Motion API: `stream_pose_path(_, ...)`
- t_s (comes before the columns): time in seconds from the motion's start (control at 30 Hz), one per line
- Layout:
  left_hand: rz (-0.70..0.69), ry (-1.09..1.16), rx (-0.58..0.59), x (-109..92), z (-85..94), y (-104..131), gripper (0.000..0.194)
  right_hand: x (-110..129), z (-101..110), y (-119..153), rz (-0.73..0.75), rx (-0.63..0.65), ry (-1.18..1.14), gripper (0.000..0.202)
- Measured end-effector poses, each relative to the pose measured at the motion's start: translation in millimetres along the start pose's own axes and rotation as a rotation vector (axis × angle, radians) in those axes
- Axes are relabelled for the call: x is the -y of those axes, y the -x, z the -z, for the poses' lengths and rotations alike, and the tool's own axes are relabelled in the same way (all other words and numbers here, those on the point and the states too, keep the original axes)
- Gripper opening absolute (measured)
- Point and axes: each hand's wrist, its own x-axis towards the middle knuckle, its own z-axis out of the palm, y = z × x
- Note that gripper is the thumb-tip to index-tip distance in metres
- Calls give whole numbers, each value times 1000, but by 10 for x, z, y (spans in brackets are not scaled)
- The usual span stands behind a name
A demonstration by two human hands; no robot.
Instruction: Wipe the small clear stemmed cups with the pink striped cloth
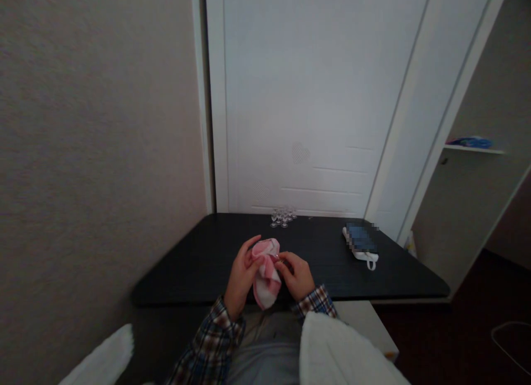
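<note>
My left hand [244, 271] grips a pink and white cloth [267, 285], which bunches at the top and hangs down below the fingers. At the cloth's right edge, my right hand [297, 274] is closed, thumb and fingers pinched together against the fabric. A small glint shows at its fingertips; whatever they pinch is too small and dim to name. Both hands are over the near part of the black table [199, 274]. Beyond them, several small clear glass-like pieces [283, 216] stand clustered at the table's back.
On the table's right lies a white device [360, 244] with a blurred dark screen and a strap loop. A white panelled door [298, 108] rises behind the table, and a wall [103, 152] borders the left. A white box-like surface [360, 324] sits below the front edge.
</note>
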Motion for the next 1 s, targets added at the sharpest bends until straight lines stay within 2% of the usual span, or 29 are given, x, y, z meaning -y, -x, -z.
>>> stream_pose_path(0.07, 2, 3, -2, -4, -4, 0, 56, -1, -1, 2, -28, -26, 13, 18)
stream_pose_path(0.23, -17, 26, -7, -9, -13, 10, 56, 12, -13, 16, 56, 28, 20, 19)
stream_pose_path(0.5, 34, 148, -10, -50, -38, 67, 58, 30, -21, 32, -7, -21, 36, 15)
stream_pose_path(0.83, 29, 72, -80, -10, 5, 7, 49, 34, -32, 33, -48, -56, 3, 15)
stream_pose_path(1.0, 33, 57, -40, 4, -3, -24, 49, 46, -12, 31, -21, -35, 23, 15)
